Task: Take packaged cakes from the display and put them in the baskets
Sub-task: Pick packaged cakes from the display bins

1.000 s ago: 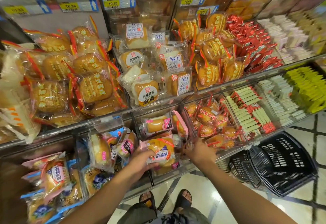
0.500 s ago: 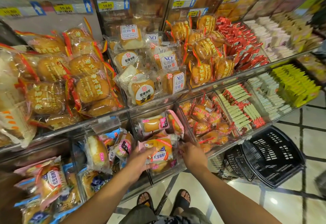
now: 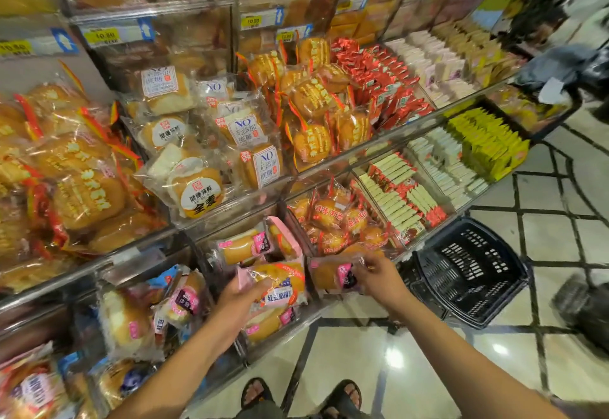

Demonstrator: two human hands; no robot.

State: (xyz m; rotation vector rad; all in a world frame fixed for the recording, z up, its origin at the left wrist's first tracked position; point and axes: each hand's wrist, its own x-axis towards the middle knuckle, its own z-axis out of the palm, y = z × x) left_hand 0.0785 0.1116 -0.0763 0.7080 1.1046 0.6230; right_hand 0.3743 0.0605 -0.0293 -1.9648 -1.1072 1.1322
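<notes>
My left hand (image 3: 242,300) grips a pink-and-orange packaged cake (image 3: 280,283) at the front of the lower clear bin. My right hand (image 3: 379,275) pinches a second packaged cake (image 3: 329,275) by its pink-labelled end, held out in front of the bin. More cakes of the same kind (image 3: 244,247) lie deeper in that bin. A black plastic basket (image 3: 471,270) stands on the floor to the right of my right hand, and I see nothing inside it.
Clear acrylic bins (image 3: 230,207) in tiers hold bread and cake packs, red sweets (image 3: 379,76) and yellow-green bars (image 3: 487,141). A second dark object (image 3: 583,310) sits blurred at the far right on the tiled floor. My sandalled feet (image 3: 296,395) are below.
My right hand has taken hold of a packaged cake and drawn it out towards the right. My left hand stays on its cake. The camera has swung rightward.
</notes>
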